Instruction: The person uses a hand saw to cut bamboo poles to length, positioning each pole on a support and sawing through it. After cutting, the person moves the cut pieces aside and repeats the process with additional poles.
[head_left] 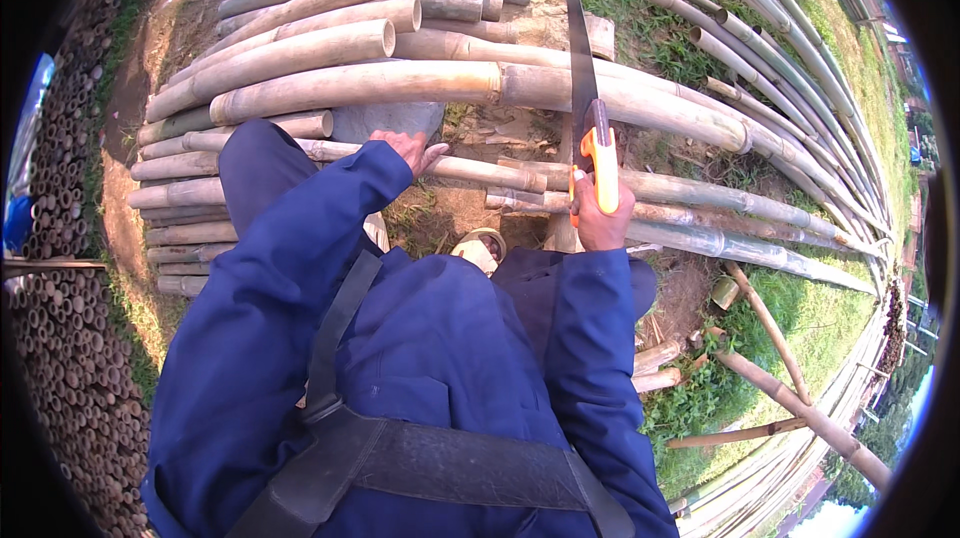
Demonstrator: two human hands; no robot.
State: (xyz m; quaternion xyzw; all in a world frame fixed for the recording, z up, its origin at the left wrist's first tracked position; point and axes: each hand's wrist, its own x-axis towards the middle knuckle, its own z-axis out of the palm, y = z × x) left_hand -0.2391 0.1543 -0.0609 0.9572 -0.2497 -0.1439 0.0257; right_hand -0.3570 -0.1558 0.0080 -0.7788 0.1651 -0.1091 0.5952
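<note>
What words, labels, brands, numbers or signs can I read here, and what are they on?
There is no text that I can read.
The saw in the right hand: no legible lettering.
The bamboo poles, blue jacket and dark strap: none that I can make out.
The far background at the right edge is too small and blurred to tell.

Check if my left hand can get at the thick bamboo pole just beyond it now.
Probably yes: only a flat grey piece shows between your left hand and the thick bamboo pole; the saw is in your right hand, farther right.
</note>
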